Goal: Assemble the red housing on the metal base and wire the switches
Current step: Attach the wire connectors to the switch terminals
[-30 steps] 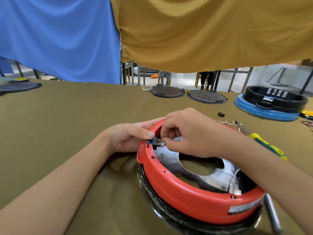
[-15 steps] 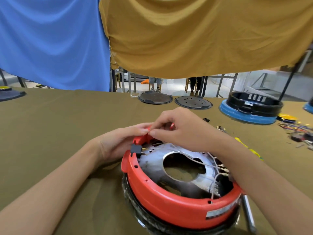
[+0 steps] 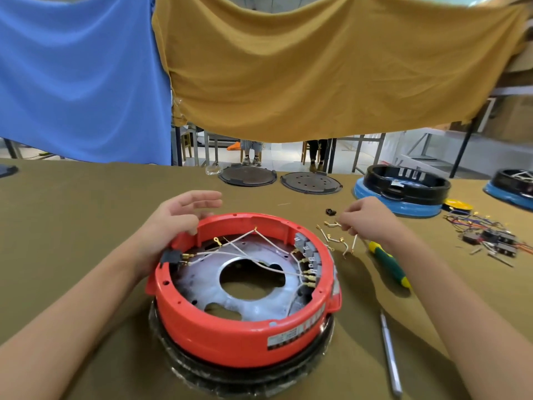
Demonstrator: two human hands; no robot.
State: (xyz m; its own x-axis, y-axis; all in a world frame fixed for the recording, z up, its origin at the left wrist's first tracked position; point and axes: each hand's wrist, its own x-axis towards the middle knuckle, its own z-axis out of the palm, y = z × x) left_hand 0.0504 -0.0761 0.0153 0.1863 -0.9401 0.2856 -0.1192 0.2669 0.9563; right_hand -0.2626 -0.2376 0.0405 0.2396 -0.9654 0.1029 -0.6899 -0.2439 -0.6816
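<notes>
The red ring-shaped housing (image 3: 230,333) sits over the grey metal base (image 3: 210,287), which has a large hole in its middle. White wires (image 3: 259,265) with gold terminals run across the base to a row of grey switches (image 3: 307,251) on the right inner wall. A black switch (image 3: 170,257) sits in the left wall. My left hand (image 3: 176,223) rests on the housing's far-left rim with fingers spread. My right hand (image 3: 366,220) is over the table to the right, pinching short white wires (image 3: 334,225) from a loose bunch.
A green and yellow screwdriver (image 3: 389,264) and a thin metal tool (image 3: 390,353) lie right of the housing. A small black part (image 3: 330,211), a tangle of coloured wires and switches (image 3: 490,235), two dark round plates (image 3: 248,176), and blue-and-black housings (image 3: 403,189) lie farther back.
My right hand left the housing's rim and moved right to the loose wires on the table. My left hand opened its fingers. The head camera tilted, showing more of the housing.
</notes>
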